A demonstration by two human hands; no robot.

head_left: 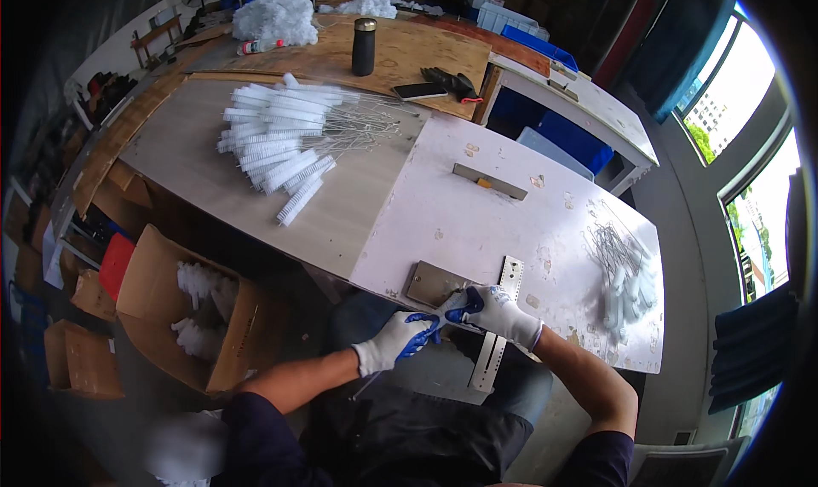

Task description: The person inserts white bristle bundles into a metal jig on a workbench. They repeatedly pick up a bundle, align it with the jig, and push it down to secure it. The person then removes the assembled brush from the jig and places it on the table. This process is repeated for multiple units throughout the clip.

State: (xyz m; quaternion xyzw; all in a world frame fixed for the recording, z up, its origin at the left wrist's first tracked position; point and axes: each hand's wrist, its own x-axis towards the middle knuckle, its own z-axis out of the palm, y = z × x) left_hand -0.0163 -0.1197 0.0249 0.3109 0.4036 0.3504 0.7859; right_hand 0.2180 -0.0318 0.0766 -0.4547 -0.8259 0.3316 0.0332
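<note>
My left hand point(396, 342), in a white glove with a blue palm, is closed at the near table edge. A thin wire stem point(366, 386) sticks out below it. My right hand point(501, 315), gloved alike, is closed just right of it. Between them shows part of a white brush point(455, 303); the fingers cover most of it. Right behind the hands lies a flat metal block point(436, 284). A perforated metal strip point(511, 274) passes beside my right hand and juts over the edge.
White wire-stemmed brushes point(277, 129) are heaped at the back left, more brushes point(626, 295) at the right. A metal bar point(490, 182) lies mid-table. Farther back stand a black flask point(364, 48), a phone point(419, 91) and dark gloves point(450, 81). A cardboard box point(141, 304) is on the left.
</note>
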